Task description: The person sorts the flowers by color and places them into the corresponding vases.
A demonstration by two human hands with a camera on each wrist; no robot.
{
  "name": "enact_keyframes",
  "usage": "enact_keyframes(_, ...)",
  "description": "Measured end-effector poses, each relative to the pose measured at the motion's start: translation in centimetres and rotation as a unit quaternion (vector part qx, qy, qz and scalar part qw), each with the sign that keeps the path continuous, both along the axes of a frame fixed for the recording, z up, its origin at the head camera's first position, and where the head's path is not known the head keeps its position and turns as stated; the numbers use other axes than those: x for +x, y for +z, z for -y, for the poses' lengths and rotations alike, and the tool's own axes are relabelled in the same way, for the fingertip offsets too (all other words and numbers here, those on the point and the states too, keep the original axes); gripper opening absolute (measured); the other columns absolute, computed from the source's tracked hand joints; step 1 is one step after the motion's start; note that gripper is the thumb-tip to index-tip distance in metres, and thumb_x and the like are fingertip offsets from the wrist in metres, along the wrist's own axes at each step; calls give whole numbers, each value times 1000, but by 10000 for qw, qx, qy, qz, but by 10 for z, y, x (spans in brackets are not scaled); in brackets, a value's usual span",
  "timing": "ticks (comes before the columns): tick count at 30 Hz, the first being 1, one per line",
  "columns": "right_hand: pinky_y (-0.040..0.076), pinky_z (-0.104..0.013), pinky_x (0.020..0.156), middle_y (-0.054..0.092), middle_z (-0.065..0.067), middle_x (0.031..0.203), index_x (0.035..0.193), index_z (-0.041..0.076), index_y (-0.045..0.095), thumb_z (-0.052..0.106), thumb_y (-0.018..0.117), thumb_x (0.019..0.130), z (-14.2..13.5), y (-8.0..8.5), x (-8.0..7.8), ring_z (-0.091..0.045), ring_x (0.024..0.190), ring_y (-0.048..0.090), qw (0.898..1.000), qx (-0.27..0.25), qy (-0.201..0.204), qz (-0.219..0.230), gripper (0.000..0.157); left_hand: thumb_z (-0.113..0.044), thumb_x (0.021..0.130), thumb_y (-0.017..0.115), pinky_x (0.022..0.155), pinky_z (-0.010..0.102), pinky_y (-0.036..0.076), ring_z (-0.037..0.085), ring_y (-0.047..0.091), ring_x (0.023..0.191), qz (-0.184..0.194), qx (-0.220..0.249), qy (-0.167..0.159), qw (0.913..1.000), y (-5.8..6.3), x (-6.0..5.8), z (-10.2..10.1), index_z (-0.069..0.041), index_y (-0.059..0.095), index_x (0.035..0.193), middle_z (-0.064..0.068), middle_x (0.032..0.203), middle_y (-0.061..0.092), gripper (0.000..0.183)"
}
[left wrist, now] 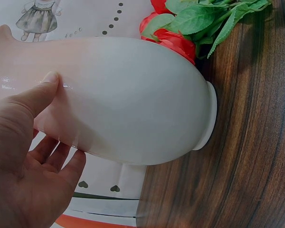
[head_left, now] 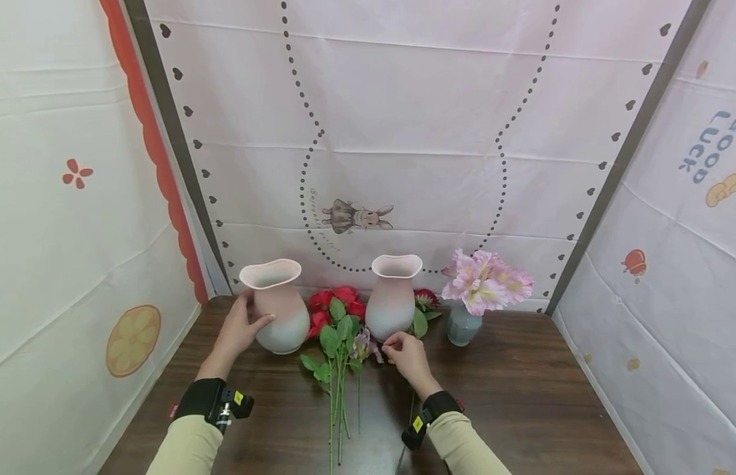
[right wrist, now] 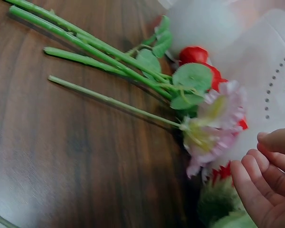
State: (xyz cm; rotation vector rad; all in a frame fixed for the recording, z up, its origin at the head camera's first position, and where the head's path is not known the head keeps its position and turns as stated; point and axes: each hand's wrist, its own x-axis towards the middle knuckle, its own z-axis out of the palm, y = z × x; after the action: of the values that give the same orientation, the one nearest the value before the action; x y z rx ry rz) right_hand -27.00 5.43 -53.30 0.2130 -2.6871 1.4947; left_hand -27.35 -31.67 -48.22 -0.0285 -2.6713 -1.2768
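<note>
We're seeing the left hand [head_left: 238, 328] gripping a pink-and-white vase [head_left: 282, 313] left of centre in the head view: the thumb is pressing one side, the fingers are curling round the other, and that grip is holding the vase by its tapering upper part. Over to the right hand [head_left: 408, 356]: it's hovering low by the foot of a second vase [head_left: 394, 300] at centre frame, its grip looking narrow and empty, fingers loosely bending, thumb sitting close to the fingertips. We aren't able to tell whether it's touching that vase. Between the two, red roses [head_left: 344, 295] are lying with green stems running towards the bottom edge, a pink-purple blossom [head_left: 362, 344] nestling just beside them. A dark red flower [head_left: 426, 299] is peeking out right of the second vase. Farther right, a small grey-blue vase [head_left: 465, 330] is standing on the brown tabletop [head_left: 516, 376], pink blooms [head_left: 486, 284] spilling over its rim.
</note>
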Motion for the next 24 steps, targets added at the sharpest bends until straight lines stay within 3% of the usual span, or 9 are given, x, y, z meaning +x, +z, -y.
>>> enact_keyframes(10,55,-21,54,70,-7,79,89,1,68,4,71,89,21,-19,13,-8,62,61,9988,65,468,117,4,-25,95,68,117,61,37,48,32,144,47,16,19,10000,1,1,-1,0,13,157,31,156,28,86)
enact_keyframes(24,49,-24,51,66,-2,73,87,6,69,2,66,90,36,-38,18,-10,60,60,9977,484,230,415,5,-24,95,68,117,60,37,47,32,144,82,25,103,9999,1,1,-1,-1,13,157,31,157,27,86)
